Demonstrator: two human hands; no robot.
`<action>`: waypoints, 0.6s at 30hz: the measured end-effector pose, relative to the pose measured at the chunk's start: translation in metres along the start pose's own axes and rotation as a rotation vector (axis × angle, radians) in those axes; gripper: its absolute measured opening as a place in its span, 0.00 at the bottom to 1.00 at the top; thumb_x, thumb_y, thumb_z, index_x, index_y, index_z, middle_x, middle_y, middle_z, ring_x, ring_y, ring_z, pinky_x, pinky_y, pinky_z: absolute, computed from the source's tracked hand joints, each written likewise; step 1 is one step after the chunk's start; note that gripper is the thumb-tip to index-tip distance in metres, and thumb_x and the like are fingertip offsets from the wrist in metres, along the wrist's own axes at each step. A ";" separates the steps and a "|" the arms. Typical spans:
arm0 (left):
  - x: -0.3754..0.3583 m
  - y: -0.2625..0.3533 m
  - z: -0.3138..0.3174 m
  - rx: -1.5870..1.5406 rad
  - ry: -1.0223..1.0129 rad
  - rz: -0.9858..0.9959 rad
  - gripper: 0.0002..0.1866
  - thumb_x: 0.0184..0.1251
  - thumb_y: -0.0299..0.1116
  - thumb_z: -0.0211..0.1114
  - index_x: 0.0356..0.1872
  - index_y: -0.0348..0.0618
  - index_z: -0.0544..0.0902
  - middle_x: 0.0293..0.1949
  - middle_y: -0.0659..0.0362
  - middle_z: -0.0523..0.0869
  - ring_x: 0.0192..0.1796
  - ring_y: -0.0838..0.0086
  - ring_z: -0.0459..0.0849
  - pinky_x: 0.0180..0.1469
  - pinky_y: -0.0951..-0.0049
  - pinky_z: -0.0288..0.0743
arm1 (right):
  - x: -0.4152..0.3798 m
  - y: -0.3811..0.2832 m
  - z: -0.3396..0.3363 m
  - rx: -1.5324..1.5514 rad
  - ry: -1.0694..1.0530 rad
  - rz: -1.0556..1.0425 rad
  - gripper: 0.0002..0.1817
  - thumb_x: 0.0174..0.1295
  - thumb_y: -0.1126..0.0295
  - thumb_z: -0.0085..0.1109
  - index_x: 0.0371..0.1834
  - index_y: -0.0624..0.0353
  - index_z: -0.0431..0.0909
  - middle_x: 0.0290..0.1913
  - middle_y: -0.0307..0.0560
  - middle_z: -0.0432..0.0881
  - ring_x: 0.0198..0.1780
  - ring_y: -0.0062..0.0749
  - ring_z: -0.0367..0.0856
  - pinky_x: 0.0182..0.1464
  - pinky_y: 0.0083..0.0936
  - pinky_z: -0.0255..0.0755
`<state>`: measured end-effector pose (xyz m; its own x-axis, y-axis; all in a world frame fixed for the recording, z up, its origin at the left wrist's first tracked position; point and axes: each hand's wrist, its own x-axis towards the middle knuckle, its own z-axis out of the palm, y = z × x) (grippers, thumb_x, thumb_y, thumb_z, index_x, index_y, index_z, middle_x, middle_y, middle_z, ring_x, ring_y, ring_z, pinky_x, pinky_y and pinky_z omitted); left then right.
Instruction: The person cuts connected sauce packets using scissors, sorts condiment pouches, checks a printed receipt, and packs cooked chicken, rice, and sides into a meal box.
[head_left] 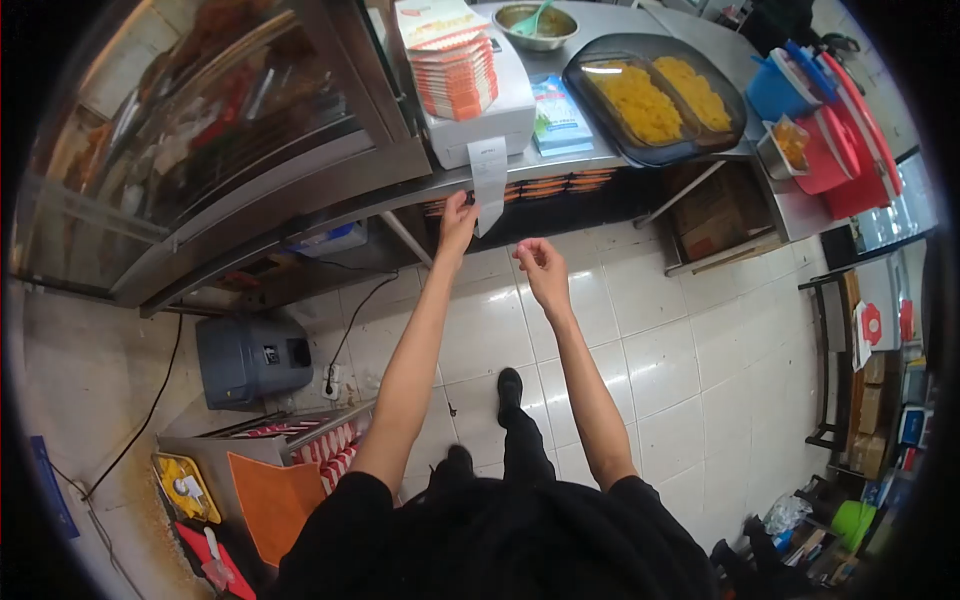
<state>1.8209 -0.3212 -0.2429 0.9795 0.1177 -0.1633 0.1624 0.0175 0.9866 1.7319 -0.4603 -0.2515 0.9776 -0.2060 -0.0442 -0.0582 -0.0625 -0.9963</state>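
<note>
A white paper receipt (488, 180) hangs from the white printer box (490, 110) on the steel counter (590, 160). My left hand (458, 222) is raised to the receipt's lower left edge and pinches it. My right hand (540, 268) hovers a little lower and to the right, fingers loosely curled, holding nothing. A stack of red-and-white paper boxes (450, 55) rests on top of the printer.
A glass display case (200, 130) stands at the left. On the counter are a dark tray of yellow food (660, 95), a metal bowl (535, 25), a blue packet (558, 118) and red and blue containers (830, 120). A grey device (250, 355) sits low at left. White tiled floor below.
</note>
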 end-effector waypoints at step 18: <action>0.023 0.002 0.001 -0.077 -0.237 0.230 0.05 0.60 0.28 0.61 0.34 0.37 0.79 0.30 0.63 0.82 0.34 0.83 0.76 0.39 0.80 0.69 | 0.106 -0.074 0.015 -0.682 -0.087 -0.771 0.07 0.46 0.71 0.63 0.31 0.53 0.80 0.29 0.38 0.77 0.33 0.33 0.75 0.32 0.28 0.64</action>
<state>1.8440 -0.3196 -0.2443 0.9913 -0.1071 0.0763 -0.0664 0.0932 0.9934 1.8428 -0.4626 -0.1838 0.8079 0.1938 0.5566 0.5140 -0.6938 -0.5044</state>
